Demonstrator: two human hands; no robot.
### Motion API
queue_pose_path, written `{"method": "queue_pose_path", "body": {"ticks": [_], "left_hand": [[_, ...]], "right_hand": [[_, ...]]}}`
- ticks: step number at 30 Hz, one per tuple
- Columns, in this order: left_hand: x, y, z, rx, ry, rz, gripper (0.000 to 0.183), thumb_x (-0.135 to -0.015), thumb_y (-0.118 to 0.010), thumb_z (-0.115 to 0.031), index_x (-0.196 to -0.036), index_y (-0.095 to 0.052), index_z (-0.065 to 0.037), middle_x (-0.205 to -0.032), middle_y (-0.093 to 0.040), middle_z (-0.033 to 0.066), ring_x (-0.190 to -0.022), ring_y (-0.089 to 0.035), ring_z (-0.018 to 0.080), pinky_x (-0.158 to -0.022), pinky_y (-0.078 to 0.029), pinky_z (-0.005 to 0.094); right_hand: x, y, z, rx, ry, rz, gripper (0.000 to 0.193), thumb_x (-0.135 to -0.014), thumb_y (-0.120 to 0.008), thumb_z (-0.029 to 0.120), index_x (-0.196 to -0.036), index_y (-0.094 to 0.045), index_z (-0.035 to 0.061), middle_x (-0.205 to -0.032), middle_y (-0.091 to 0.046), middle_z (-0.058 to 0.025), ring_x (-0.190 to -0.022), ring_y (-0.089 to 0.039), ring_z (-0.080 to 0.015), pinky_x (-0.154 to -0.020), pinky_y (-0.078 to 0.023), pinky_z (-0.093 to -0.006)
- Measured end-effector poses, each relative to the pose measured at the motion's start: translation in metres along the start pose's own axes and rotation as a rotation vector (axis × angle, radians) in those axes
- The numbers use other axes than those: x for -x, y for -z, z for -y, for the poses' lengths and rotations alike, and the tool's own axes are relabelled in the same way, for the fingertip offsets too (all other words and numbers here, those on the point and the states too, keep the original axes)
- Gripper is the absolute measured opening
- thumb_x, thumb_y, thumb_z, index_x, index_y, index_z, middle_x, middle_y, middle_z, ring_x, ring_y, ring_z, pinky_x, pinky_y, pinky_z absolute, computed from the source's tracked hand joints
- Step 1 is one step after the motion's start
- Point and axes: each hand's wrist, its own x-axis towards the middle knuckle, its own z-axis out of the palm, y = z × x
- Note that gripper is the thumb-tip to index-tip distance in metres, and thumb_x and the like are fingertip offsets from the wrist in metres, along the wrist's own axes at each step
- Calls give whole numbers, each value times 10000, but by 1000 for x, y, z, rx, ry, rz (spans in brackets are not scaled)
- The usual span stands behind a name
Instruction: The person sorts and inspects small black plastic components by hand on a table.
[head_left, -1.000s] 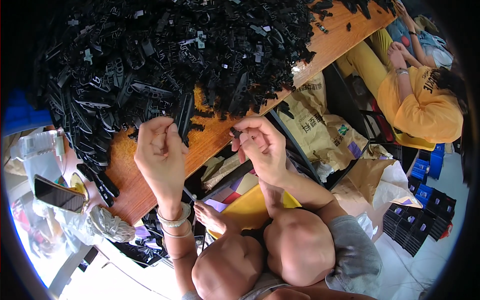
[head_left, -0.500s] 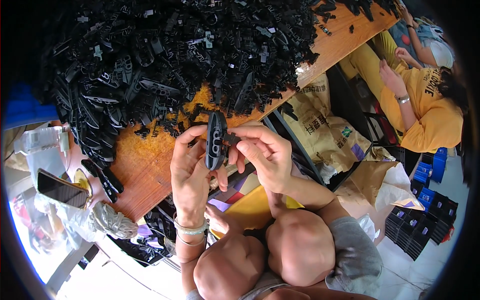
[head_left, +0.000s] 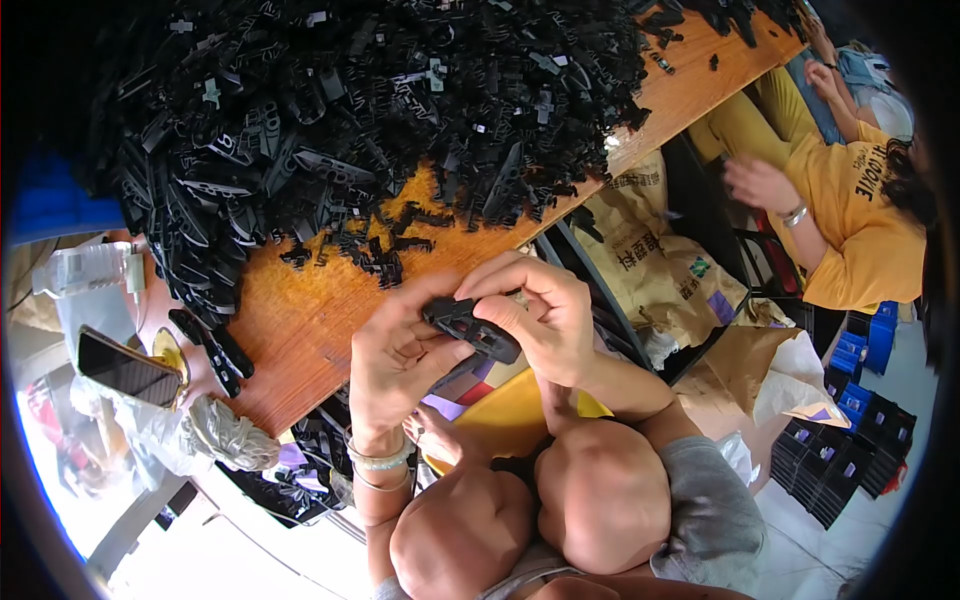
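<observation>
Between my two hands, above my knees at the table's near edge, is an oval black plastic part (head_left: 482, 336) with openings in it, tilted down to the right. My left hand (head_left: 390, 350) grips its left end between thumb and fingers. My right hand (head_left: 548, 318) pinches it from above and the right, its thumb lying on the part. A small black piece seen earlier in the right fingers cannot be told apart now. Beyond my hands, a large heap of black plastic parts (head_left: 330, 130), long shells and small clips, covers much of the wooden table (head_left: 290, 345).
On the left are a phone (head_left: 125, 368) on a yellow stand, a clear plastic container (head_left: 85, 273) and a few loose black shells (head_left: 212, 350). Brown paper sacks (head_left: 640, 245) stand right of the table. Farther right sit a co-worker in yellow (head_left: 865, 240) and stacked black trays (head_left: 825, 465).
The black oval part has turned from upright to slanting, its other side now facing up. My right hand has closed over it, and the small piece is no longer distinct.
</observation>
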Motion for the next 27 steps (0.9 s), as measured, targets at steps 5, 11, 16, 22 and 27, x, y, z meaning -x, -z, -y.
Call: {"method": "queue_pose_path", "body": {"ticks": [5, 11, 16, 22, 27], "left_hand": [[5, -1, 0, -205, -6, -120, 319, -773, -636, 141, -1044, -485, 70, -900, -646, 177, -847, -670, 214, -744, -561, 288], [8, -5, -3, -220, 59, -219, 279, -798, -591, 122, -1038, -455, 78, -869, -651, 204, -759, -688, 245, -638, -565, 262], [9, -3, -3, -181, 58, -175, 290, -811, -611, 112, -1056, -459, 78, -879, -646, 201, -808, -685, 240, -672, -573, 275], [11, -4, -4, -170, 44, -210, 289, -800, -618, 118, -1046, -470, 79, -882, -640, 187, -816, -678, 228, -670, -569, 273], [15, 3, 3, -289, -58, -234, 274, -762, -650, 108, -995, -515, 55, -873, -634, 144, -729, -647, 144, -614, -527, 233]], "right_hand": [[0, 7, 3, 187, 17, 59, 43, -818, -628, -16, -858, -615, -25, -924, -643, -128, -801, -603, -180, -722, -466, -277], [0, 4, -2, 476, 253, 57, 61, -790, -631, -25, -838, -600, -3, -931, -641, -134, -807, -605, -239, -719, -461, -303], [4, -2, -9, 266, 200, -48, 96, -758, -666, -10, -819, -597, 19, -925, -641, -122, -752, -586, -258, -669, -439, -317], [1, 1, -9, 493, 306, 12, 116, -754, -661, -26, -846, -606, 18, -931, -636, -125, -783, -593, -256, -689, -449, -320], [2, -3, 7, 344, 79, 75, 267, -745, -725, 78, -985, -632, 7, -907, -625, -101, -785, -581, -210, -666, -430, -293]]}}
